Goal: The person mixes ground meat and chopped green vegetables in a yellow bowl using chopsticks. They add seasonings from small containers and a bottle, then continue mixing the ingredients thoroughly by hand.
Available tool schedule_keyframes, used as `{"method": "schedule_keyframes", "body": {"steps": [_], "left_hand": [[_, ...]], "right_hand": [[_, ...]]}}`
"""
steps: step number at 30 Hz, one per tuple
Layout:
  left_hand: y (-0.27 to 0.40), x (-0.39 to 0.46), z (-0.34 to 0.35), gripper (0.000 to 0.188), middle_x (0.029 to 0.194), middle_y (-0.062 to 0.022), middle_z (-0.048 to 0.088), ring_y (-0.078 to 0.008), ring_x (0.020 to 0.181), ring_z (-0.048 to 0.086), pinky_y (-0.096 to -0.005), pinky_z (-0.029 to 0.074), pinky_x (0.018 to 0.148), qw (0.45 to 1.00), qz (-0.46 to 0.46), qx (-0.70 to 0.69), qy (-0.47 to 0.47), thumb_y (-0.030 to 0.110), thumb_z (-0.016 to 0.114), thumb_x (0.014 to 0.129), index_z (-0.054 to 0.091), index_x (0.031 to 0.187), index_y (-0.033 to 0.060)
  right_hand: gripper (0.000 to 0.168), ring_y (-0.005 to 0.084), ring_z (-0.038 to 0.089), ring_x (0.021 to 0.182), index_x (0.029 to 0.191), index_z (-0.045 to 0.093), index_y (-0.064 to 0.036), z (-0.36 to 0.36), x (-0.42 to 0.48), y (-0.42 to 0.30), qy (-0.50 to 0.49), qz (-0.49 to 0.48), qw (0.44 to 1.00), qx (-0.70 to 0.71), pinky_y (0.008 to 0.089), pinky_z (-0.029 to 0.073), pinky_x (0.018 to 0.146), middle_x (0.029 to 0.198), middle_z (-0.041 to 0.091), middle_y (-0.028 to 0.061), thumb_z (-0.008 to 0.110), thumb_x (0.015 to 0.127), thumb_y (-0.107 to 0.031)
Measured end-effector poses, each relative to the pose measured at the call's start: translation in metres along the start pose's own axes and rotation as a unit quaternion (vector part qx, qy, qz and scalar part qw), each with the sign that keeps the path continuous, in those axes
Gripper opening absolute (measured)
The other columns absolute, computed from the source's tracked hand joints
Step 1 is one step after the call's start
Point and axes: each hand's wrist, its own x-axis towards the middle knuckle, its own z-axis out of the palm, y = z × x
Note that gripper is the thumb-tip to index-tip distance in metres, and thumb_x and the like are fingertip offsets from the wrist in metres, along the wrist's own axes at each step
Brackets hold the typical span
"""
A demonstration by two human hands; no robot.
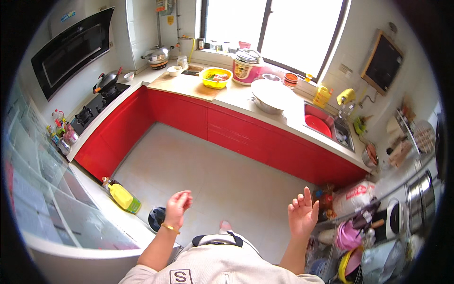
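Note:
My left hand, with a gold bracelet at the wrist, hangs over the floor with its fingers loosely curled and nothing visible in it. Below and left of it stands a dark bin. A yellow jug with a green label is farther left, by the glass-fronted unit. My right hand is raised, palm showing and fingers apart, holding nothing. It is nearest to the loaded wire rack on the right. Ahead, the counter carries a yellow basin of food and a large metal bowl with a pale top.
Red cabinets run around the tiled floor. At left is a gas stove with a wok. A pink pressure cooker stands below the window. The sink at right holds a red basin. A white sack sits beside the rack.

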Motion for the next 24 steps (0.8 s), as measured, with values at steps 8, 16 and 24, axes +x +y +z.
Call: {"method": "schedule_keyframes", "body": {"steps": [8,16,24], "left_hand": [[0.032,0.126,-0.038,0.009,0.074,0.0036,0.057,-0.0066,0.064,0.051,-0.0216,0.043,0.056,0.958,0.016,-0.136,0.25,0.017,0.057,0.091,0.062,0.096,0.0112],[0.052,0.309,-0.07,0.011,0.072,0.0045,0.056,-0.0067,0.062,0.049,-0.022,0.042,0.056,0.935,-0.006,-0.188,0.3,0.019,0.058,0.09,0.064,0.096,0.0124],[0.164,0.535,0.033,0.01,0.073,0.003,0.058,-0.0058,0.062,0.052,-0.0195,0.044,0.056,0.983,-0.022,-0.128,0.128,0.015,0.058,0.091,0.063,0.097,0.009]], "right_hand": [[0.044,0.0153,0.054,0.09,0.131,0.047,-0.006,0.01,0.282,0.111,-0.082,0.123,0.982,-0.122,0.0297,0.044,0.077,0.102,0.059,0.0046,0.052,0.093,-0.029],[0.058,0.0115,0.052,0.099,0.134,0.042,-0.005,-0.015,0.486,0.28,-0.063,0.059,0.878,-0.472,0.0274,0.043,0.082,0.104,0.057,0.0012,0.067,0.084,-0.02],[0.09,0.036,0.03,0.123,0.144,0.024,-0.009,-0.034,0.66,0.379,-0.066,-0.052,0.526,-0.847,0.0477,0.024,0.103,0.137,0.034,0.0152,0.071,0.076,-0.043]]}}
